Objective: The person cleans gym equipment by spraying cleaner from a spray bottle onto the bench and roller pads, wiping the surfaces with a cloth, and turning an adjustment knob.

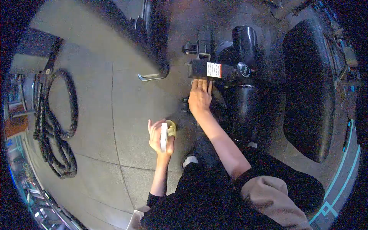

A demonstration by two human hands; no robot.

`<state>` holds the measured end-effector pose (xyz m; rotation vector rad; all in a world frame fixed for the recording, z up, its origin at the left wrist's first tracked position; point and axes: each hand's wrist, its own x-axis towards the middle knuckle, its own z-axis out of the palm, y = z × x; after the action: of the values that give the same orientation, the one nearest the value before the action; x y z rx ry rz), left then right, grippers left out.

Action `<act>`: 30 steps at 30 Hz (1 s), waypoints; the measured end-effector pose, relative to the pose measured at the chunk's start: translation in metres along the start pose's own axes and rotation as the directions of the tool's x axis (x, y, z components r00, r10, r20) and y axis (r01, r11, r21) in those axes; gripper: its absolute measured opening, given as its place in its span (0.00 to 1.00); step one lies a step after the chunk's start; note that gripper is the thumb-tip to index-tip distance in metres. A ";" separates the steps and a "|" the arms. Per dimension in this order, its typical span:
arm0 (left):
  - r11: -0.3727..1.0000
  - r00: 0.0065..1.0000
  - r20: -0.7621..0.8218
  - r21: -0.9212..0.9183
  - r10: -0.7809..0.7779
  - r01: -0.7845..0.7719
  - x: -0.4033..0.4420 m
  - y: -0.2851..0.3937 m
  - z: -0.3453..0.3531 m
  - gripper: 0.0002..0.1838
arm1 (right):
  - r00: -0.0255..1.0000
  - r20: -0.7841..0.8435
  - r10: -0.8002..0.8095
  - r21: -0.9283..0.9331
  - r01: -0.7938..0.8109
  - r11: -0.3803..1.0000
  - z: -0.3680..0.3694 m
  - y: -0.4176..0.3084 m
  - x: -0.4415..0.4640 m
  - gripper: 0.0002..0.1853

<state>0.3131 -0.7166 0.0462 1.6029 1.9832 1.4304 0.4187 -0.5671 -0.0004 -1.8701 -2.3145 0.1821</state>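
Note:
My left hand (pixel 155 140) is wrapped round a spray bottle (pixel 164 137) with a white top and a pale yellow body, held above the floor. One or more of its fingers stick out to the left. My right hand (pixel 200 100) reaches forward to a black block-shaped machine part (pixel 197 69). Its fingers are stretched out side by side, with the tips against the near edge of the block. A white and red label (pixel 214 70) is stuck on the block. Whatever lies under the right palm is hidden.
A black padded seat (pixel 308 92) stands at the right, beside black machine tubes (pixel 243 111). At the upper left a dark frame arm ends in a metal handle (pixel 153 76). A coiled black rope (pixel 73 103) lies at the left on the grey tiled floor (pixel 92 126).

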 end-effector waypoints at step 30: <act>1.000 0.997 -0.078 -0.023 0.010 -0.012 0.000 -0.014 -0.001 0.16 | 0.563 0.727 0.394 0.601 -0.244 -0.761 -0.031 0.060 -0.045 0.13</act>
<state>0.3038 -0.7166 0.0359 1.5739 1.9951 1.5366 0.4913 -0.5991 0.0161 -1.2148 0.1876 1.5662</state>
